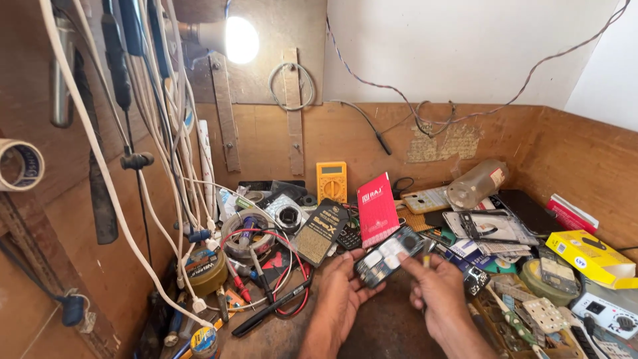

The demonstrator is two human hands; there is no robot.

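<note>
Hanging cables (166,133): white and dark leads drape down the left wall, well apart from the hands.
Probe leads (272,292): red and black test leads lie coiled on the wooden bench (385,332), just left of the left hand.
Multimeter (331,181): yellow, propped against the back wall, behind the work.
Left hand (342,289): it cradles the opened phone (389,256) from below; the fingers are curled under its lower left end, and the thumb lies along the near edge.
Opened phone: a dark handset with its back off and pale metal shields showing, held tilted above the bench between both hands, its upper end pointing right and away.
Red booklet (377,207): stands just behind the phone, not touching it.
Right hand (435,286): thumb and forefinger are pressed together on a thin small tool (426,256) whose tip stands just beside the phone's right end; I cannot tell if it touches.
Phone against fingers: the left fingers are under and around it, and the right fingertips are at its right edge, not gripping it.
Doing this well: my judgement is that the left hand should hold the body steady while the tool works lightly, with no prying force on the board.
Right clutter: a yellow box (588,256) and phone parts lie well apart.
</note>
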